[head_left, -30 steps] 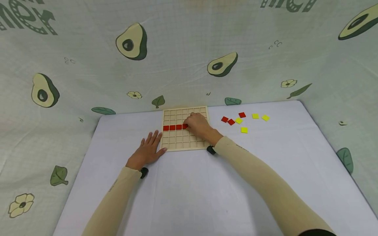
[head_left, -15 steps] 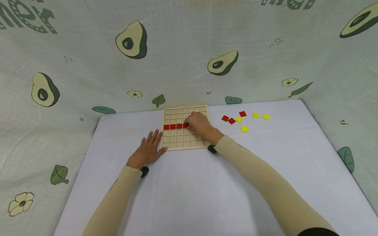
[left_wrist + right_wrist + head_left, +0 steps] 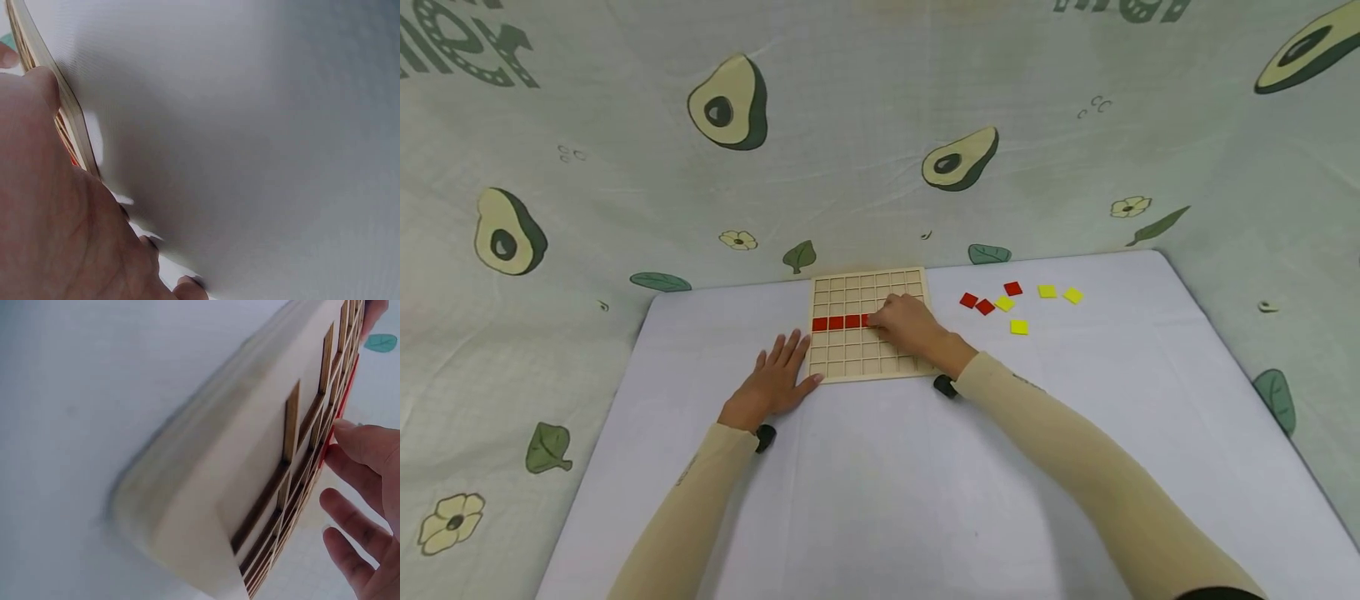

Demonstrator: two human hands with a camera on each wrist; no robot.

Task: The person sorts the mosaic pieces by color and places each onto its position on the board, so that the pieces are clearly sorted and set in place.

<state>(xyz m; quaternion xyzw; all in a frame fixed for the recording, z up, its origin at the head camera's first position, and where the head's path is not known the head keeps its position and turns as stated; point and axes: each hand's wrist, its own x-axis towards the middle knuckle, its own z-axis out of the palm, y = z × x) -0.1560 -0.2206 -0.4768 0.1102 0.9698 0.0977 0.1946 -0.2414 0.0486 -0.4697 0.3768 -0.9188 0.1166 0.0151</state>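
Note:
On the white table lies a square wooden grid board (image 3: 842,367), with a row of red square tiles (image 3: 836,322) running in from its left side. My right hand (image 3: 913,329) reaches over the board, thumb and index finger pinching at the rightmost red tile (image 3: 865,320) of that row, partly covered by the fingertips. In the right wrist view, the thumb and index of the right hand (image 3: 369,469) meet at the red tile; the other fingers are loosely bent. My left hand (image 3: 773,379) lies flat with spread fingers against the board's left edge, thumb at its near-left corner.
Right of the board lie loose red tiles (image 3: 985,307) and several yellow tiles (image 3: 1018,327). A patterned cloth backdrop (image 3: 850,192) rises right behind the board at the table's far edge. Both wrists carry small black cameras (image 3: 945,386).
My right hand has dipped slightly over the rightmost tile, covering more of it, and its wrist has moved a little to the right. The left hand has stayed put.

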